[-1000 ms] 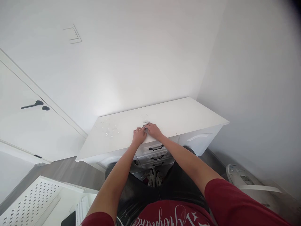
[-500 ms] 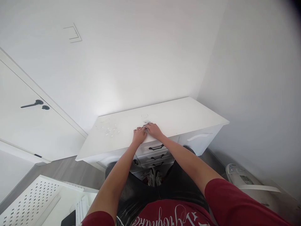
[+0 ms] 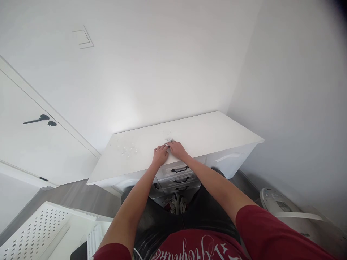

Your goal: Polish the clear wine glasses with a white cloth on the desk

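Note:
My left hand [image 3: 160,155] and my right hand [image 3: 177,149] meet over the white top of a low cabinet [image 3: 217,133]. Their fingers are closed together at a small white crumpled piece [image 3: 169,139], which looks like cloth or tissue. It pokes out beyond my fingertips; the rest is covered by them. Just behind it lies a clear round piece [image 3: 166,133] with a faint rim. To the left, several small clear, shiny pieces [image 3: 128,150] are scattered over the cabinet top.
Drawers with black handles [image 3: 181,180] are in the cabinet front, close to my legs. A white door with a black handle [image 3: 38,119] is at the left. A white perforated panel [image 3: 40,227] stands lower left, and a pale appliance [image 3: 279,204] lower right.
The white crumpled piece shows slightly more beyond my fingertips. Both hands stay in nearly the same place, with only small finger movement.

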A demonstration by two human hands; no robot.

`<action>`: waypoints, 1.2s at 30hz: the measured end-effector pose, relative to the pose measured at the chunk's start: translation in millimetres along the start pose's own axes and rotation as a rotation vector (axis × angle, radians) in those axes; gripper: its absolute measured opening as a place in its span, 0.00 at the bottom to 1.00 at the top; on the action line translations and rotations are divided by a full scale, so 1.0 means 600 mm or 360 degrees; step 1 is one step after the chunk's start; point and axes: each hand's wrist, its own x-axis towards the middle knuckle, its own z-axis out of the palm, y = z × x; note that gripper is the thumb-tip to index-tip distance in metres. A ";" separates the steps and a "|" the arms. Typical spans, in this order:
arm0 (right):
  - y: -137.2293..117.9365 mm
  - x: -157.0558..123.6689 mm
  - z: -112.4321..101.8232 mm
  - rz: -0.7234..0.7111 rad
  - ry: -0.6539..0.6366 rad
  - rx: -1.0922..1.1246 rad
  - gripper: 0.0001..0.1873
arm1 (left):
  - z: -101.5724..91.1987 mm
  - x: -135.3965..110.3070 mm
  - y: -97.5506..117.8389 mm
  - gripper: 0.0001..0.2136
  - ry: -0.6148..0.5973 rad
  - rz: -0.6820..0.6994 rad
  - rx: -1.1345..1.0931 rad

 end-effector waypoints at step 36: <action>-0.006 -0.004 -0.019 -0.0138 0.0047 0.0085 0.21 | -0.008 0.001 0.007 0.16 -0.0078 -0.0052 -0.0014</action>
